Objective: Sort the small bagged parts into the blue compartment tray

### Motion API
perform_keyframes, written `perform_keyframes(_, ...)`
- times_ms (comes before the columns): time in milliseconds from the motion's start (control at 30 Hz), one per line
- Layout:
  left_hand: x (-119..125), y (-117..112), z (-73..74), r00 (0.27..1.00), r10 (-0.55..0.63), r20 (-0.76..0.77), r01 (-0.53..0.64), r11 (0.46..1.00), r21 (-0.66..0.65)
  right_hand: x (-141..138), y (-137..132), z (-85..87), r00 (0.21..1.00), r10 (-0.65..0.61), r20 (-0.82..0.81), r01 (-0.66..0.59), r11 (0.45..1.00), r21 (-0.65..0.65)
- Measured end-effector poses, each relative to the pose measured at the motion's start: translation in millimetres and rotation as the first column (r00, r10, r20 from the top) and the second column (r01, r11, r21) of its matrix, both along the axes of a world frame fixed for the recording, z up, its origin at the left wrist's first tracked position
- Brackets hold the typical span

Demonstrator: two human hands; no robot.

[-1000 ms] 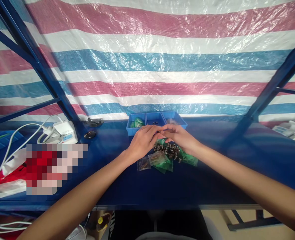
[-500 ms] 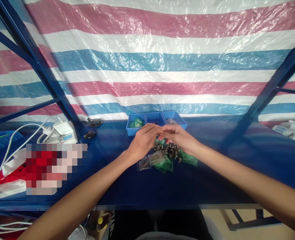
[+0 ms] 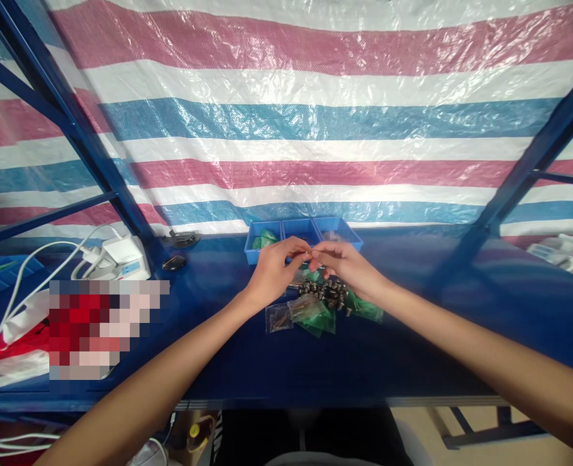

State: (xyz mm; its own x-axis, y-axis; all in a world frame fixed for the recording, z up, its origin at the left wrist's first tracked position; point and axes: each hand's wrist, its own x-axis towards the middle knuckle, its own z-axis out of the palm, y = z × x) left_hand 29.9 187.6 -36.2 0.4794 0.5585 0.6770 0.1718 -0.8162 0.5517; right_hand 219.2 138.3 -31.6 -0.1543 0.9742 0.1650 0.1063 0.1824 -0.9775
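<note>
My left hand point(image 3: 273, 272) and my right hand point(image 3: 347, 266) meet fingertip to fingertip above a heap of small dark metal parts point(image 3: 326, 292) on the blue bench. Both hands are closed in a pinch on a tiny part between them; it is too small to name. Small clear and green plastic bags point(image 3: 310, 310) lie under and in front of the heap. Just behind the hands stands a row of three small blue bins point(image 3: 302, 228); the left one holds green bags.
A white power strip point(image 3: 121, 254) with white cables sits at the back left, near two dark round objects point(image 3: 174, 262). A red and white bag point(image 3: 19, 336) lies at the left. Blue frame posts point(image 3: 519, 181) rise on both sides. A striped tarp hangs behind.
Both hands have lifted slightly off the heap and their fingertips have drawn together into a pinch. The bags and bins have not moved.
</note>
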Motion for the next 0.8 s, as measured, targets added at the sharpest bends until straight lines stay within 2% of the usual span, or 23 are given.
perform_keyframes(100,1.1,2.0,-1.3,0.998,-0.017,0.059,0.028,0.981,-0.190,-3.5,-3.7,1.7,0.978,-0.070,0.199,0.026,0.977,0.211)
perform_keyframes(200,1.8,3.1,-1.5,0.991,-0.046,0.123,0.085,0.939,-0.332,-7.5,-7.5,0.9,0.898,-0.217,0.382,0.038,0.905,0.425)
perform_keyframes(300,2.1,1.5,1.0,0.976,-0.092,0.197,0.169,0.890,-0.424,-8.7,-9.1,-1.7,0.822,-0.318,0.473,0.013,0.840,0.542)
perform_keyframes(367,2.2,-0.3,2.6,0.969,-0.109,0.220,0.201,0.869,-0.451,-7.7,-8.3,-2.6,0.810,-0.335,0.481,0.012,0.830,0.558)
perform_keyframes(500,2.7,-2.0,1.7,0.970,-0.138,0.202,0.217,0.868,-0.447,-4.7,-5.1,0.0,0.815,-0.318,0.484,0.009,0.843,0.537)
perform_keyframes(700,3.0,1.7,-1.7,0.983,-0.118,0.142,0.170,0.876,-0.451,-3.4,-3.2,3.6,0.899,-0.132,0.419,-0.011,0.947,0.322)
perform_keyframes(800,1.9,4.6,-1.7,0.992,-0.070,0.102,0.108,0.887,-0.448,-1.5,0.2,-1.2,0.876,-0.182,0.446,0.004,0.928,0.372)
